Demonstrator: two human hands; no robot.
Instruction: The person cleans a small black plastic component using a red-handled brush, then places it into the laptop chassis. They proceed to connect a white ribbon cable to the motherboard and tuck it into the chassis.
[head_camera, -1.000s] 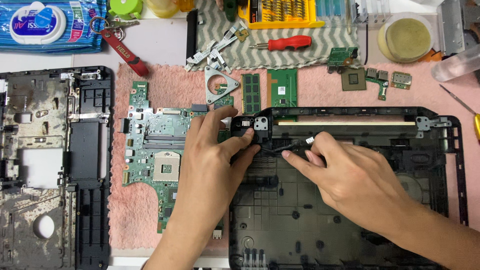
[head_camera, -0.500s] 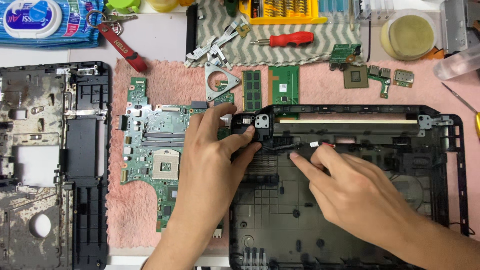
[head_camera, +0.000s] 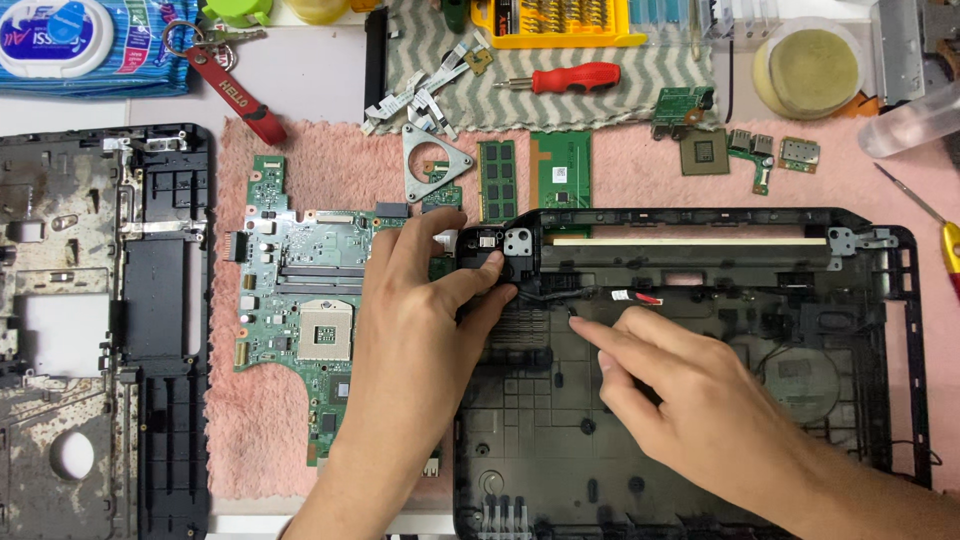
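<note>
- The black laptop base shell (head_camera: 700, 400) lies flat at the right of the table (head_camera: 320, 85), its inside facing up, partly over a pink fuzzy mat (head_camera: 300, 160).
- A second worn chassis frame (head_camera: 100, 330) lies along the left edge, grey and black, well apart from the hands.
- The green motherboard (head_camera: 300, 290) rests on the mat between the 2 shells, just beside the base shell's left wall.
- The left hand (head_camera: 410, 340) lies over the motherboard's right part, thumb and fingers closed in a grip on the base shell's top-left corner by the silver hinge bracket (head_camera: 517, 243).
- The right hand (head_camera: 690, 400) rests inside the base shell, forefinger stretched out to touch a thin black cable (head_camera: 560, 293); its grip is loose, holding nothing that I can see.
- The cable runs along the shell's upper channel to a small white and red connector (head_camera: 640, 297).
- 2 green memory cards (head_camera: 535, 178) sit side by side just above the shell's upper rim.
- A triangular metal bracket (head_camera: 435, 160) lies left of them.
- A red-handled screwdriver (head_camera: 575, 77) lies on a zigzag cloth (head_camera: 640, 100) at the top.
- A square processor chip (head_camera: 704, 152) and small boards lie at the upper right.
</note>
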